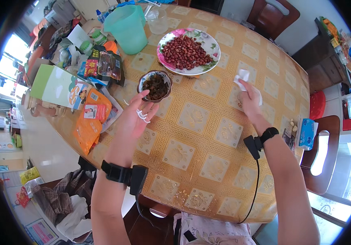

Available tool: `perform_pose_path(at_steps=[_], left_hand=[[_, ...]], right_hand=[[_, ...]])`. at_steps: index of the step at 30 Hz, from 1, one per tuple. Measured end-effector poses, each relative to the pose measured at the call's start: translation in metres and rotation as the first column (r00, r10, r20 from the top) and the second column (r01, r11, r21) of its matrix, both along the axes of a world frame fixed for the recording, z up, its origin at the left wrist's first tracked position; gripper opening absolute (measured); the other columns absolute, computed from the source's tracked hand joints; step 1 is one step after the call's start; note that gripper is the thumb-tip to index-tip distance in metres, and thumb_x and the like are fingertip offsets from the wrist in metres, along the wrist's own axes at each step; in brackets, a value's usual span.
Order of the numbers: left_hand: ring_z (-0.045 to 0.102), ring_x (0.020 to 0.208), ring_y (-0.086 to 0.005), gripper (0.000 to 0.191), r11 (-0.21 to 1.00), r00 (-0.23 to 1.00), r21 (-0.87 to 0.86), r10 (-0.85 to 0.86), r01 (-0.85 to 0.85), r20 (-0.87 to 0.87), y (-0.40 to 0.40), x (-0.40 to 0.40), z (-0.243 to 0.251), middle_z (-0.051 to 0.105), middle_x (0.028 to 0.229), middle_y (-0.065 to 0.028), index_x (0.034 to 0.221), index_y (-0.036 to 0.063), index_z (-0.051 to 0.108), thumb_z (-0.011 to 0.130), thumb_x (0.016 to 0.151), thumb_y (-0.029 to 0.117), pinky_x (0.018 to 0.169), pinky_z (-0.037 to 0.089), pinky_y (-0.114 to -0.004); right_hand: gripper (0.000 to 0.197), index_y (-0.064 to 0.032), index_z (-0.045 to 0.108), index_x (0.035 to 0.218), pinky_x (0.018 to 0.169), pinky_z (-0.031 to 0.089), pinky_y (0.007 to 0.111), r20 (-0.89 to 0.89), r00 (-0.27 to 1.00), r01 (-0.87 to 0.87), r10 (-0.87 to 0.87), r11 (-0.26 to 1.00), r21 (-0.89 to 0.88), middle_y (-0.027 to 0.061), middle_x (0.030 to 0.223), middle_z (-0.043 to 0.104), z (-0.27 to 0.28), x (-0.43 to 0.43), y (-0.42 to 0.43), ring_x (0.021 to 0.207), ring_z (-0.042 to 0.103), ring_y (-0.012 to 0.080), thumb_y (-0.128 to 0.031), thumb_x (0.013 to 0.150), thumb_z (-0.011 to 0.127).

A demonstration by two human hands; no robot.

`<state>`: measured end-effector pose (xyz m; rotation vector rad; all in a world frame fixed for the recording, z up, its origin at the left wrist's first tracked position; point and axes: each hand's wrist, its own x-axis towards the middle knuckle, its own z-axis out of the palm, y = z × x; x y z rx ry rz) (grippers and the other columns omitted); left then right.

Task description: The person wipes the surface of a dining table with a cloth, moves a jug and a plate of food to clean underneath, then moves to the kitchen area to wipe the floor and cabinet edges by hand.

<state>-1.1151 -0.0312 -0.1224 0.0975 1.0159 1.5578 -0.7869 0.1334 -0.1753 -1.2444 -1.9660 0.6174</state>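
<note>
My left hand (135, 118) grips the near rim of a small scalloped bowl (170, 84), thumb at the edge and fingers against its near side. Dark, shredded food (155, 87) lies in the bowl. White loops (142, 115) circle some of the fingers. Over to the right, my right hand (250, 99) holds a crumpled white tissue (242, 76) low over the patterned tablecloth (193, 118); whether it touches the cloth is unclear. Beyond the bowl stands a floral plate (210, 38) heaped with reddish-brown shelled peanuts (185, 52).
A green plastic pitcher (128, 30) and a clear cup (157, 21) stand at the back left. Food packets (102, 65), a green-white carton (60, 84) and an orange pouch (91, 122) crowd the left edge. Crumbs (190, 197) dot the front. A tissue pack (306, 134) sits right.
</note>
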Motion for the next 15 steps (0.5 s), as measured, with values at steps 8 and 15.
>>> perform_pose_path(at_steps=[8,15], left_hand=[[0.046,0.104,-0.0242,0.023,0.994,0.994,0.001,0.109,-0.109,-0.022,0.013,0.009,-0.002,0.044,0.110,-0.0120,0.104,-0.0019,0.047,0.051,0.086,0.012,0.092,0.043,-0.039],[0.050,0.100,-0.0228,0.031,0.994,0.973,0.005,0.111,-0.113,-0.201,0.029,-0.026,-0.001,0.051,0.105,-0.0086,0.112,-0.0026,0.048,0.050,0.087,0.016,0.090,0.044,-0.037]], right_hand=[[0.040,-0.0068,0.054,0.112,0.093,0.035,0.040,0.062,0.934,-0.355,0.351,0.929,0.106,0.0152,0.110,0.055,0.004,-0.109,-0.064,0.108,0.048,0.0326,0.003,0.073,0.046],[0.037,-0.0074,0.052,0.113,0.092,0.037,0.040,-0.035,0.890,-0.455,0.455,0.890,-0.011,0.0187,0.112,0.053,-0.010,-0.162,-0.054,0.110,0.046,0.0341,-0.003,0.077,0.047]])
